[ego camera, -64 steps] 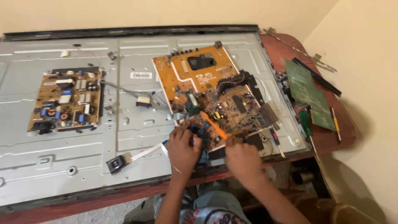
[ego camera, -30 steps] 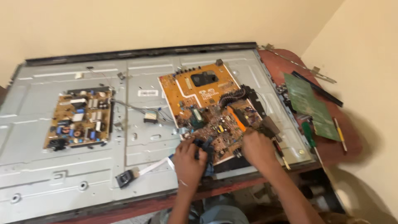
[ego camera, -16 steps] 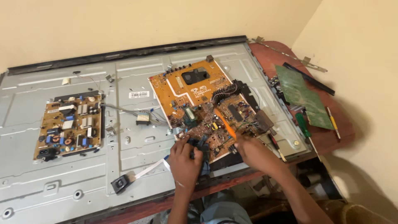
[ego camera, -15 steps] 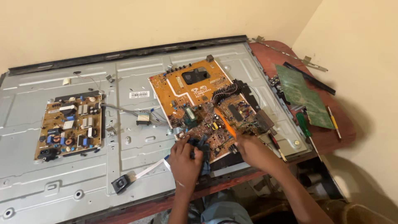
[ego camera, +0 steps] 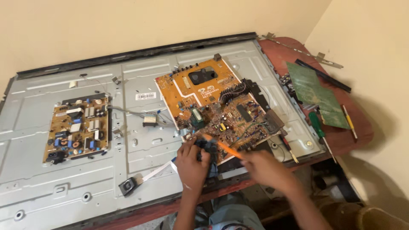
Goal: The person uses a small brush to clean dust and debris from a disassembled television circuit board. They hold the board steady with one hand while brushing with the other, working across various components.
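Note:
A large orange circuit board (ego camera: 213, 100) lies tilted on the grey metal back of a flat television panel (ego camera: 140, 170). My left hand (ego camera: 192, 162) grips a dark component at the board's near edge. My right hand (ego camera: 264, 170) holds a thin orange tool (ego camera: 223, 147) whose tip points at that same near edge, close to my left fingers. A smaller yellowish power board (ego camera: 79, 127) is fixed to the panel at the left, joined by wires to a small connector (ego camera: 150, 120).
A green circuit board (ego camera: 317, 93), a green-handled screwdriver (ego camera: 317, 123), another thin tool (ego camera: 349, 121) and a metal strip (ego camera: 302, 50) lie on the red-brown table (ego camera: 362, 127) at the right. A small black speaker (ego camera: 128, 186) with a white ribbon cable rests near the panel's front edge.
My right hand has drawn back to the right and toward me, with the orange tool now angled to the board's near edge. My left hand stays on the dark component. The view shifted slightly.

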